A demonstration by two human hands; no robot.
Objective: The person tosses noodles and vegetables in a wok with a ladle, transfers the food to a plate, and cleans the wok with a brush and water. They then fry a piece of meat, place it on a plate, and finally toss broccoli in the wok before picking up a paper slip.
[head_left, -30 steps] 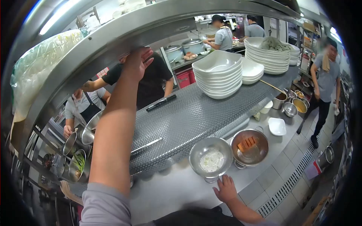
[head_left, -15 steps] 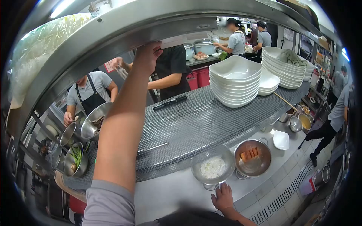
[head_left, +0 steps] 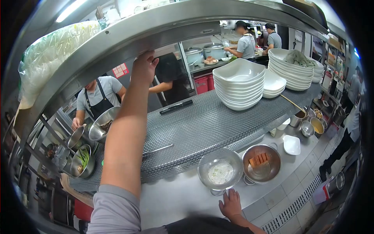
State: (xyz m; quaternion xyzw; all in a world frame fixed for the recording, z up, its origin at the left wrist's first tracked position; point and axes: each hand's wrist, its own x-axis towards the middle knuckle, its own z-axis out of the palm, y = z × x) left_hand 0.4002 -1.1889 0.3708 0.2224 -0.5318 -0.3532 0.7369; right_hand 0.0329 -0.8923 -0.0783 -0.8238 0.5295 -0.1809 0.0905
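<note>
My left hand [head_left: 145, 66] is raised at the underside of the overhead metal shelf [head_left: 163, 29]. Its fingers are bent against the edge, the thumb stands apart, and nothing shows in it. My right hand [head_left: 231, 203] lies on the steel counter [head_left: 171, 202], fingers stretched out, with the fingertips beside the handle of a metal strainer-like bowl [head_left: 202, 165] with white, grainy contents at its bottom. To the right of that stands a two-handled metal pan [head_left: 277, 165] with browned, sliced blocks of food [head_left: 258, 160] inside.
Stacked white bowls [head_left: 238, 87] stand on the textured ledge [head_left: 194, 124], near a black pen-like object [head_left: 176, 107] and a thin metal rod [head_left: 157, 149]. A small white dish [head_left: 291, 145] sits right of the pan. Across the ledge, a co-worker in an apron [head_left: 99, 97] stands by metal bowls.
My left hand has shifted left along the shelf, and a pale strip beside it no longer shows. My right hand stays in place. A dark-clothed co-worker behind the ledge has moved left.
</note>
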